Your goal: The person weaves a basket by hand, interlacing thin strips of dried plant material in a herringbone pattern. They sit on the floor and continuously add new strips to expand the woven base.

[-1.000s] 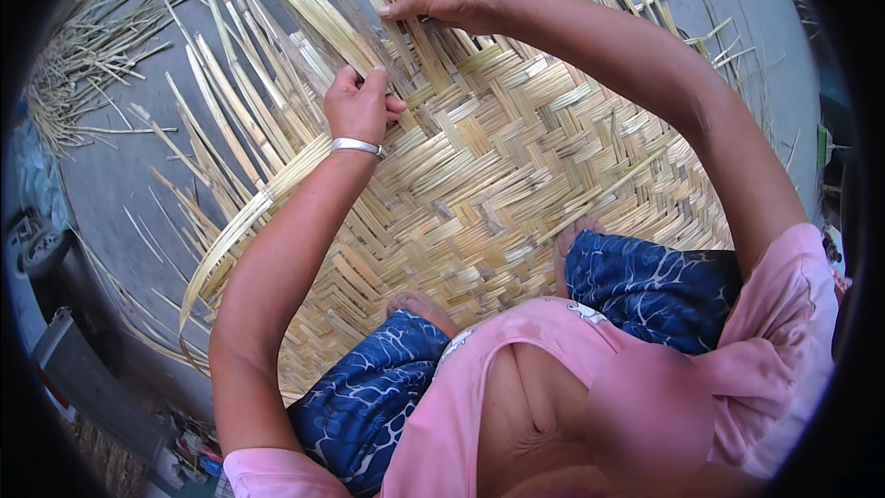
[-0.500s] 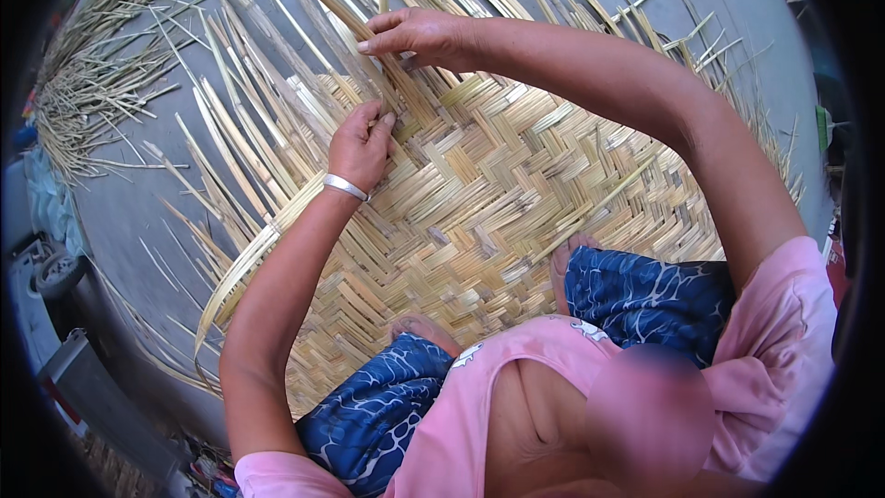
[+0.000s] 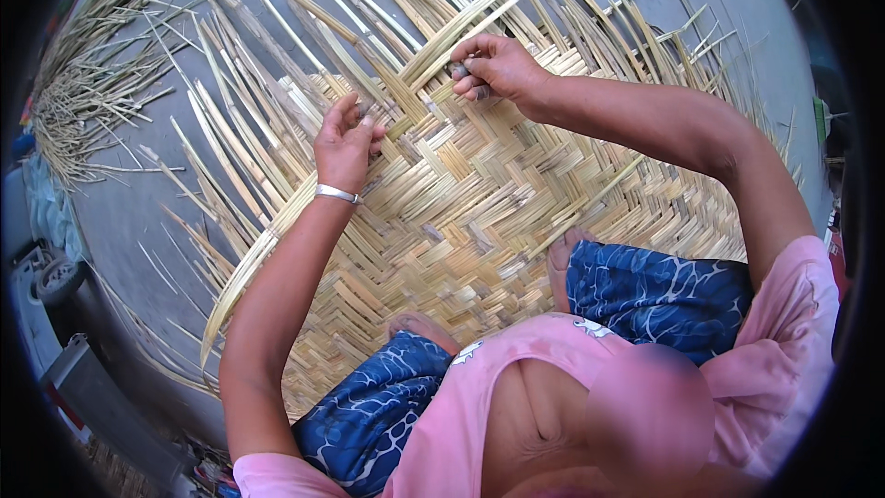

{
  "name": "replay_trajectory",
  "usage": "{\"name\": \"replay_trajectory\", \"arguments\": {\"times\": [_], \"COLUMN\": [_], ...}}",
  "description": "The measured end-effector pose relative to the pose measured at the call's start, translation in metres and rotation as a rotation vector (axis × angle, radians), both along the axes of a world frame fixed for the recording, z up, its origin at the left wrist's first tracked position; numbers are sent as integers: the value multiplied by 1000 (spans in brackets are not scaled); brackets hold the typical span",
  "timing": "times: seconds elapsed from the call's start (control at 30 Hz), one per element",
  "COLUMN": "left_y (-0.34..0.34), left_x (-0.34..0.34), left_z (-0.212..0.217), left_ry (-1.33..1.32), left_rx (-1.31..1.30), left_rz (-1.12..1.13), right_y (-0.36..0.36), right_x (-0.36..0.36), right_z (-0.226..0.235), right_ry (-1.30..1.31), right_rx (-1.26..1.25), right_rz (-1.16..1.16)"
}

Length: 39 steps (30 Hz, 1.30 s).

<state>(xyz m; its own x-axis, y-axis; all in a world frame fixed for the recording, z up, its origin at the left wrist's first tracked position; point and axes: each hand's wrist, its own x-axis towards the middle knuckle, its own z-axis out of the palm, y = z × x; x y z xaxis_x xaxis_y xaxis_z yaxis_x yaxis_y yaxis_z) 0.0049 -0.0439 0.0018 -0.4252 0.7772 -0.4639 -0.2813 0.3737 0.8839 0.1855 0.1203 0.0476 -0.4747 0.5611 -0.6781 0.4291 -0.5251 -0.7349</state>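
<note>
A mat of flat, pale straw-coloured strips (image 3: 479, 184) lies beneath my hands, woven in a zigzag pattern. Over its far working edge, my left hand (image 3: 343, 149), with a silver bangle on the wrist, has loosely bent fingers set apart, with nothing visible in them. Further right, my right hand (image 3: 505, 76) is closed, thumb against curled fingers; what is pinched there is too small to make out. Right beside those fingertips, a pair of wide pale strips (image 3: 461, 32) slants up to the right across the unwoven ends.
Loose strip ends (image 3: 244, 115) fan out past the mat's far and left edges over the grey floor (image 3: 129, 221). A bundle of thin stalks (image 3: 92, 83) lies at far left. My bare feet (image 3: 564, 254) rest on the mat. A small wheel (image 3: 60, 277) shows at the left rim.
My right hand has moved right and slightly down. The pale strips near it, upright before, now lean over to the right. My left hand has shifted slightly left and its fingers have loosened.
</note>
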Motion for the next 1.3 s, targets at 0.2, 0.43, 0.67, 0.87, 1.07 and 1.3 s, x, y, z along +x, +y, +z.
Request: {"name": "replay_trajectory", "arguments": {"times": [0.2,0.43,0.67,0.87,1.07,1.3], "left_y": [-15,-24,-24,-37,-34,6], "left_x": [4,4,-1,4,4,4], "left_z": [10,-1,-7,-16,-12,22], "left_ry": [1353,1571,1604,1566,1582,1178], "left_rx": [99,11,161,291,306,224], "left_rz": [-526,-719,-708,-810,-816,-736], "right_y": [27,27,18,10,15,30], "right_x": [-17,-62,-61,-47,-50,-42], "right_z": [9,3,-11,-21,-32,14], "right_ry": [-156,-404,-262,-234,-222,-290], "right_rx": [964,1264,1145,1216,1228,1198], "right_rz": [792,1330,1199,1200,1292,1264]}}
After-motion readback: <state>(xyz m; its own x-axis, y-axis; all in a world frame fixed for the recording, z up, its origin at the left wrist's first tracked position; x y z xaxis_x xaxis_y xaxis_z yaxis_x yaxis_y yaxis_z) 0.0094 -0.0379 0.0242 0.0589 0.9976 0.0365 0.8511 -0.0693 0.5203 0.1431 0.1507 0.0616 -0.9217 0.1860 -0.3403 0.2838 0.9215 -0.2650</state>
